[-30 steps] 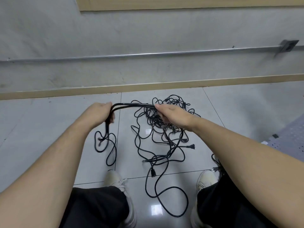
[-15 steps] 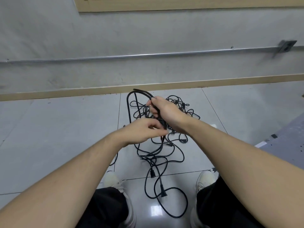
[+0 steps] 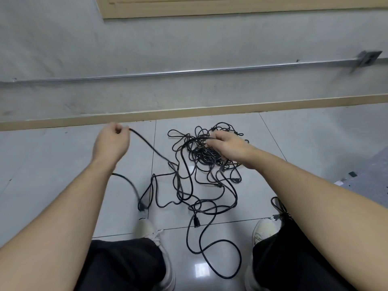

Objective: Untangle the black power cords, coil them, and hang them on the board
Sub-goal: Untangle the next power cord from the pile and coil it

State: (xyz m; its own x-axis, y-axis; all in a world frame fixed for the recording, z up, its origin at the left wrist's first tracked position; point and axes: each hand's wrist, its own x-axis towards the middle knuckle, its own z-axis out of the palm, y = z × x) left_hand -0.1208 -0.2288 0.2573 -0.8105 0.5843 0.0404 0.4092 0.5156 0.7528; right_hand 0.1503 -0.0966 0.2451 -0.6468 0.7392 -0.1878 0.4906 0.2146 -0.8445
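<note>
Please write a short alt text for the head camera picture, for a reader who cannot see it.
A person seen from above works on a tangle of black power cords lying on a pale tiled floor. The left hand pinches one cord and draws it out to the side, while the right hand grips strands at the top of the pile.

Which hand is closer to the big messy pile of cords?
Right. The right hand is on the pile, gripping cords at its top. The left hand is off to its left, pulling one cord away.
</note>
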